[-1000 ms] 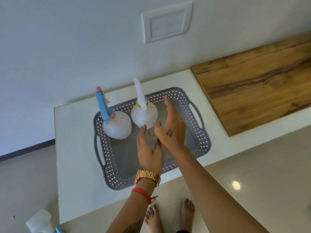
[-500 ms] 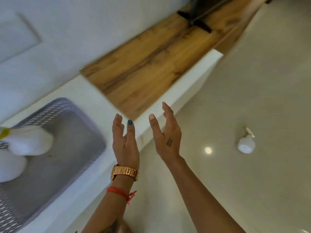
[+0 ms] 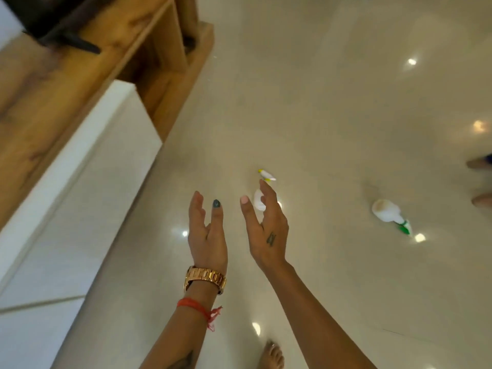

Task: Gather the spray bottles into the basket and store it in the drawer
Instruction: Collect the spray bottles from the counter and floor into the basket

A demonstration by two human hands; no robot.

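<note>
Two spray bottles are on the glossy beige floor. A white bottle with a yellow nozzle (image 3: 259,199) stands just beyond my right hand (image 3: 267,230), which partly hides its body. A second white bottle with a green nozzle (image 3: 387,212) lies on its side farther right. My left hand (image 3: 207,234), with a gold watch on the wrist, is raised beside the right hand. Both hands are empty with fingers apart, palms facing each other, above the floor. The basket is out of view.
A white cabinet (image 3: 80,182) runs along the left, with a wood-topped shelf unit (image 3: 165,57) behind it. Another person's feet (image 3: 480,182) show at the right edge. My own bare foot (image 3: 271,355) is at the bottom.
The view has swung right, away from the basket on the white cabinet, toward the floor. A second bottle with a green nozzle has come into view. Both hands stay empty and raised.
</note>
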